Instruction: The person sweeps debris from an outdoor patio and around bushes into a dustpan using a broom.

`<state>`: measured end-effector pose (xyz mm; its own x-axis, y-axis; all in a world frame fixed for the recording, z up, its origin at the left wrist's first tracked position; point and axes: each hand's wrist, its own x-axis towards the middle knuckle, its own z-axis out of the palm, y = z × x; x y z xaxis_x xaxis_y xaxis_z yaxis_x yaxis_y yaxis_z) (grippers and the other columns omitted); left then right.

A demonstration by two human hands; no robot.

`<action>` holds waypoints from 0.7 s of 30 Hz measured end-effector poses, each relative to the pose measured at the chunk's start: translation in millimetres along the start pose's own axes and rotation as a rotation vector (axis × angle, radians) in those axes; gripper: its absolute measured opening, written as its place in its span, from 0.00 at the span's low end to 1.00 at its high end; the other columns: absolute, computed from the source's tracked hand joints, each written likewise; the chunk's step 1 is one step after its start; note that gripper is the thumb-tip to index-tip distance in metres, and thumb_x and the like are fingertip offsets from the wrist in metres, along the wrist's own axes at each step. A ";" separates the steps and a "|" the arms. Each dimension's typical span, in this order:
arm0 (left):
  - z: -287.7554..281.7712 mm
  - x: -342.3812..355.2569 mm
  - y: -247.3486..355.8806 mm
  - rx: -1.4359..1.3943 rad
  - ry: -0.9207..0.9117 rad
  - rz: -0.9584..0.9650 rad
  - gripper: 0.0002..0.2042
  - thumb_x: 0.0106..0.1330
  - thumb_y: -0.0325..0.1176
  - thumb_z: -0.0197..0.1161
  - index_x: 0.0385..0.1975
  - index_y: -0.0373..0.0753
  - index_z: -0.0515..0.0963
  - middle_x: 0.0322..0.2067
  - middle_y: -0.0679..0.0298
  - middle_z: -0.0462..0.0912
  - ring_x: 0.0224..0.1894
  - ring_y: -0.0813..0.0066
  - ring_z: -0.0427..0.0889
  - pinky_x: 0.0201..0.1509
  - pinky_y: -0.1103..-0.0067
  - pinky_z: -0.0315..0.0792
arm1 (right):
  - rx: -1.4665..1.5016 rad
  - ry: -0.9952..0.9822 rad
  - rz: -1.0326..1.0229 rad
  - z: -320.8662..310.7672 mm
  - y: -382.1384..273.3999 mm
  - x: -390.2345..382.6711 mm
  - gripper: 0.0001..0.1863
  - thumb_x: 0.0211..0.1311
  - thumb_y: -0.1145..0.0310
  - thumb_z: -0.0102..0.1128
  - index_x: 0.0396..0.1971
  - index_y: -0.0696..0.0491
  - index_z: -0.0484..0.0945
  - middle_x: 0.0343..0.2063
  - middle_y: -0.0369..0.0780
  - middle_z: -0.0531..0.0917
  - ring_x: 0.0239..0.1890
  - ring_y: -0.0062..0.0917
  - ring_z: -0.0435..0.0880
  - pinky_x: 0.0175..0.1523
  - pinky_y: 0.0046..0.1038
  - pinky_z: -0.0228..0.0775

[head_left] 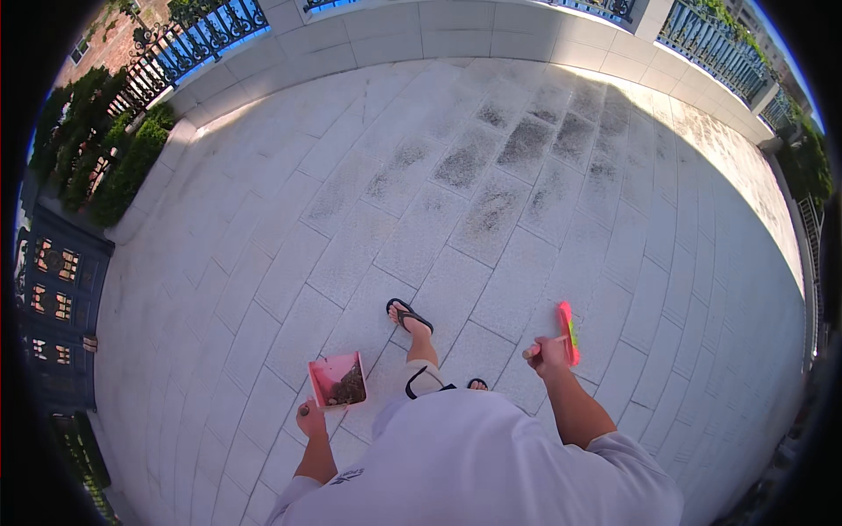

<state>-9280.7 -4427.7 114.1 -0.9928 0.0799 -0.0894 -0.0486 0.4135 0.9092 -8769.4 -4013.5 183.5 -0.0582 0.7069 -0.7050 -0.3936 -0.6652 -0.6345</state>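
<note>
My left hand (309, 419) is closed round the handle of a pink dustpan (325, 378) at the lower left. A heap of brown dirt or debris (348, 387) lies in the pan, toward its right side. Over on the right, my right hand (550, 355) grips the handle of a broom (567, 326) with a pink head and yellow-green bristles. Its handle end sticks out on the left of my fist. The broom head appears close above the paving; whether it touches cannot be told.
Pale stone paving (368, 254) spreads all around, with dark stains (526, 140) farther ahead. A low wall (395, 35) with metal railings (206, 39) bounds the far side. Bushes (132, 167) and a dark gate (61, 307) stand at the left. My sandalled foot (410, 317) is stepping forward.
</note>
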 end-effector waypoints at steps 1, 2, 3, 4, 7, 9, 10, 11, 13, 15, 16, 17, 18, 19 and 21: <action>8.9 10.1 -12.3 -0.092 0.029 -0.044 0.20 0.75 0.46 0.69 0.33 0.32 0.84 0.20 0.60 0.81 0.21 0.72 0.78 0.26 0.71 0.72 | -0.001 -0.021 -0.009 16.5 9.4 22.2 0.08 0.71 0.74 0.57 0.43 0.49 0.68 0.19 0.38 0.76 0.18 0.30 0.78 0.23 0.34 0.72; 29.2 28.7 -20.8 -0.163 0.018 -0.078 0.19 0.76 0.46 0.69 0.33 0.33 0.83 0.19 0.60 0.80 0.19 0.73 0.78 0.22 0.72 0.69 | -0.047 -0.026 0.083 4.2 33.7 64.4 0.06 0.71 0.74 0.57 0.41 0.49 0.68 0.19 0.38 0.77 0.18 0.30 0.78 0.24 0.36 0.73; 57.9 23.2 -58.8 -0.172 0.020 -0.105 0.19 0.76 0.46 0.69 0.33 0.33 0.83 0.19 0.60 0.80 0.19 0.73 0.78 0.22 0.72 0.69 | -0.144 -0.037 0.176 -13.5 48.4 109.6 0.05 0.71 0.74 0.57 0.39 0.50 0.69 0.18 0.38 0.77 0.18 0.31 0.78 0.25 0.38 0.74; 86.5 21.7 -98.9 -0.168 0.015 -0.188 0.20 0.76 0.49 0.69 0.33 0.34 0.82 0.22 0.59 0.81 0.18 0.73 0.78 0.20 0.74 0.71 | -0.118 0.036 0.199 -36.4 64.9 152.3 0.05 0.71 0.73 0.56 0.35 0.50 0.70 0.18 0.38 0.77 0.17 0.30 0.78 0.25 0.37 0.74; 116.8 73.9 -129.4 -0.198 0.054 -0.323 0.22 0.76 0.51 0.69 0.33 0.36 0.80 0.26 0.57 0.83 0.18 0.71 0.81 0.18 0.76 0.75 | -0.126 0.173 0.247 -26.2 92.9 248.0 0.10 0.69 0.72 0.53 0.24 0.48 0.70 0.17 0.37 0.75 0.18 0.29 0.77 0.26 0.35 0.74; 143.8 200.5 -2.2 -0.251 0.041 -0.297 0.22 0.75 0.51 0.69 0.33 0.35 0.81 0.26 0.57 0.83 0.19 0.68 0.84 0.18 0.75 0.78 | -0.082 0.110 0.215 104.3 18.9 271.2 0.14 0.67 0.70 0.51 0.19 0.46 0.67 0.16 0.36 0.70 0.21 0.28 0.77 0.26 0.34 0.72; 142.6 217.4 32.6 -0.202 0.033 -0.380 0.21 0.74 0.50 0.70 0.32 0.34 0.81 0.24 0.58 0.82 0.20 0.68 0.83 0.19 0.74 0.79 | -0.153 0.127 0.220 131.4 -27.8 251.4 0.14 0.67 0.70 0.51 0.19 0.46 0.67 0.16 0.36 0.70 0.21 0.28 0.77 0.26 0.34 0.72; 140.1 237.9 73.4 -0.210 0.027 -0.415 0.22 0.75 0.51 0.69 0.33 0.34 0.81 0.26 0.58 0.83 0.20 0.67 0.84 0.19 0.74 0.80 | -0.109 0.088 0.203 155.7 -68.4 229.1 0.14 0.65 0.70 0.50 0.18 0.46 0.67 0.16 0.36 0.68 0.22 0.28 0.77 0.26 0.33 0.71; 154.9 271.0 107.6 -0.179 0.028 -0.478 0.22 0.75 0.51 0.69 0.33 0.34 0.82 0.28 0.57 0.85 0.21 0.66 0.85 0.20 0.73 0.81 | -0.079 0.083 0.220 182.2 -97.9 228.2 0.14 0.64 0.69 0.49 0.17 0.46 0.66 0.17 0.36 0.67 0.24 0.29 0.76 0.25 0.32 0.70; 189.1 332.5 150.8 -0.212 0.002 -0.507 0.23 0.77 0.53 0.68 0.36 0.34 0.82 0.33 0.57 0.87 0.21 0.66 0.85 0.21 0.73 0.82 | 0.012 0.167 0.258 245.5 -113.0 259.5 0.12 0.62 0.70 0.48 0.18 0.46 0.67 0.19 0.36 0.69 0.25 0.29 0.76 0.25 0.30 0.69; 201.5 357.1 167.3 -0.202 0.011 -0.512 0.23 0.77 0.53 0.68 0.36 0.34 0.82 0.33 0.57 0.87 0.21 0.66 0.85 0.21 0.73 0.82 | 0.005 0.170 0.270 273.3 -113.9 272.3 0.12 0.62 0.70 0.48 0.18 0.46 0.67 0.19 0.36 0.69 0.25 0.29 0.76 0.25 0.30 0.69; 216.7 380.5 180.1 -0.212 -0.004 -0.514 0.23 0.77 0.54 0.68 0.38 0.34 0.83 0.34 0.57 0.87 0.22 0.66 0.86 0.23 0.73 0.83 | -0.032 0.171 0.267 300.3 -117.0 286.1 0.13 0.63 0.71 0.49 0.18 0.46 0.69 0.18 0.34 0.70 0.23 0.26 0.77 0.25 0.28 0.72; 231.0 404.7 193.3 -0.222 -0.019 -0.515 0.24 0.77 0.55 0.68 0.40 0.34 0.83 0.36 0.57 0.88 0.23 0.66 0.87 0.24 0.73 0.84 | -0.070 0.170 0.263 328.0 -120.3 300.5 0.14 0.65 0.71 0.50 0.18 0.45 0.70 0.17 0.31 0.72 0.21 0.23 0.77 0.25 0.25 0.76; 244.7 429.8 206.9 -0.221 -0.008 -0.521 0.24 0.77 0.55 0.68 0.40 0.34 0.83 0.36 0.57 0.88 0.23 0.66 0.87 0.24 0.73 0.84 | -0.079 0.167 0.270 359.5 -121.7 317.8 0.14 0.65 0.71 0.50 0.18 0.45 0.70 0.17 0.31 0.72 0.21 0.23 0.77 0.25 0.25 0.76; 276.9 471.5 230.7 -0.277 0.008 -0.482 0.24 0.77 0.54 0.68 0.43 0.33 0.84 0.36 0.58 0.87 0.27 0.67 0.88 0.29 0.74 0.86 | -0.057 0.169 0.303 422.3 -130.4 359.2 0.13 0.67 0.70 0.51 0.19 0.45 0.71 0.18 0.31 0.72 0.21 0.23 0.78 0.25 0.24 0.75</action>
<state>-9729.7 -4043.5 169.1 -0.8517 -0.0669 -0.5197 -0.5236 0.1477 0.8391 -9126.4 -3571.2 146.8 -0.0101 0.4285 -0.9035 -0.3296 -0.8544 -0.4016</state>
